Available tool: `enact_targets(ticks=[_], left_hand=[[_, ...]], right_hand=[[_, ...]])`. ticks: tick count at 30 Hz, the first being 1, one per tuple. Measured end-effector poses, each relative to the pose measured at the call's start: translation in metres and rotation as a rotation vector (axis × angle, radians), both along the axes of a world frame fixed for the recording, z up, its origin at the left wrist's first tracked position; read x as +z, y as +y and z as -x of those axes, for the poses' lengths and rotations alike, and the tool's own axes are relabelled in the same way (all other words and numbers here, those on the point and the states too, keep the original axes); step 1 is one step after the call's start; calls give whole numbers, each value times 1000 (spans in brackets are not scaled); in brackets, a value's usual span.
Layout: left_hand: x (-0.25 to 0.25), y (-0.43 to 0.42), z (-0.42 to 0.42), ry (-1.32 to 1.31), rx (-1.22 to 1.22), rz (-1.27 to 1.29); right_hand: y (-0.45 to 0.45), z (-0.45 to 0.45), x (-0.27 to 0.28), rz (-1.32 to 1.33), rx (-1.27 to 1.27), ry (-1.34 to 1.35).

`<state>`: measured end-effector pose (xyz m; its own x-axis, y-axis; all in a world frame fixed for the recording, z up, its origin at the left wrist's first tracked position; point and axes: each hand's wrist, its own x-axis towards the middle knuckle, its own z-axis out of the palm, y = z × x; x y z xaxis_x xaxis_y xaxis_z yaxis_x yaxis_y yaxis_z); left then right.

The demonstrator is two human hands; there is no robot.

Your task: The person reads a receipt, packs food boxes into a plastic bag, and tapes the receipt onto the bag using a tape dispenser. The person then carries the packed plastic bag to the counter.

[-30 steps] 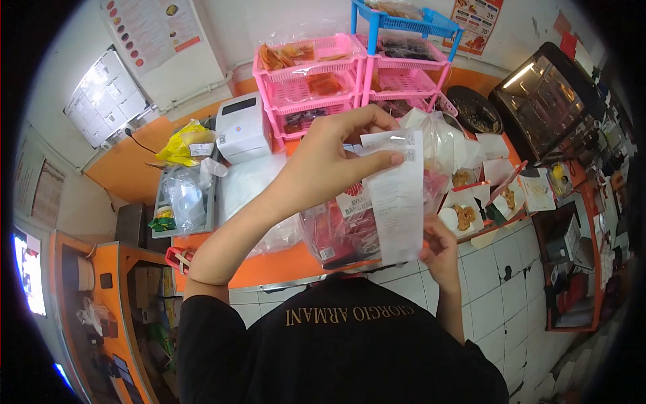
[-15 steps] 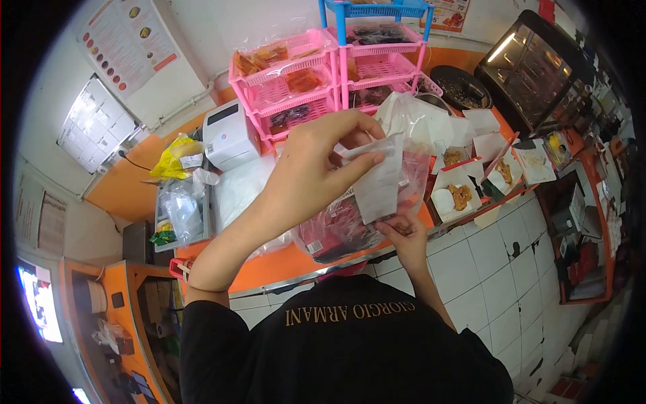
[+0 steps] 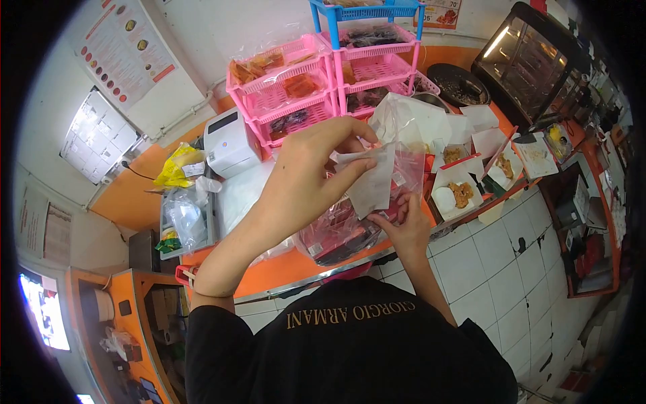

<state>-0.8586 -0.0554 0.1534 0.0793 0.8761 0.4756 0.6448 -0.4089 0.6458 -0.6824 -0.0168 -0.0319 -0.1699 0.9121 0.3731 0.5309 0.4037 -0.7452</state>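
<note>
A white paper slip, faintly printed, is pinched between the thumb and fingers of my left hand at its upper end. It looks doubled over. My right hand is closed at the slip's lower edge, its thumb and fingertips against the paper and the bag's plastic. Behind and below the slip lies a clear plastic bag with red and dark packages inside, near the front of the orange counter. My left hand hides part of the bag.
Pink tiered baskets stand at the back beside a white printer. To the left is a grey tray with plastic bags. Open food boxes line the right, below a black pan and a glass display case.
The slip hung long and flat a second ago; now it is much shorter and folded. My right hand has moved up and left to its lower edge. The view has shifted slightly.
</note>
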Motion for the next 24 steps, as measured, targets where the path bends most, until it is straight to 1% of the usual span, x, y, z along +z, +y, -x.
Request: enact_targets(ticks=[1, 2, 4, 5, 7, 9, 11, 12, 14, 15, 16, 17, 18, 20, 21, 22, 24], left_hand=[[0, 0, 1, 2, 1, -2], [0, 0, 2, 0, 3, -9], [3, -2, 2, 3, 10, -29], [5, -5, 2, -8, -22, -22], [7, -6, 2, -20, -48, -13], [6, -4, 3, 19, -81, -70], [5, -1, 4, 25, -69, -88], [5, 0, 5, 32, -60, -108], [8, 1, 7, 7, -59, -80], [10, 2, 9, -18, -60, -52], [11, 4, 11, -17, -57, -58], [12, 8, 14, -31, -52, -3], [12, 12, 18, -45, -45, 50], [6, 22, 27, -15, -38, 7], [3, 27, 32, 16, -40, -29], [0, 33, 37, 16, -34, -34], [-6, 45, 46, -7, -43, -5]], right_hand=[[2, -3, -1, -68, -2, -11], [2, -9, 0, -72, -2, -10], [5, -25, 10, 18, 175, 112], [14, -30, 16, 7, 181, 115], [30, -37, 32, -51, 189, 450], [51, -32, 74, -308, 296, 254], [66, -13, 116, -419, 541, 166], [77, 1, 121, -419, 543, 168], [101, 26, 124, -371, 845, 70], [114, 34, 126, -375, 847, 70], [126, 42, 129, -23, 947, -69], [136, 50, 134, 333, 1027, -212], [140, 61, 143, 324, 1034, -218], [143, 80, 158, 355, 990, -606], [153, 87, 144, 349, 995, -610], [169, 95, 116, 183, 1176, -395], [180, 104, 105, 10, 1345, -178]])
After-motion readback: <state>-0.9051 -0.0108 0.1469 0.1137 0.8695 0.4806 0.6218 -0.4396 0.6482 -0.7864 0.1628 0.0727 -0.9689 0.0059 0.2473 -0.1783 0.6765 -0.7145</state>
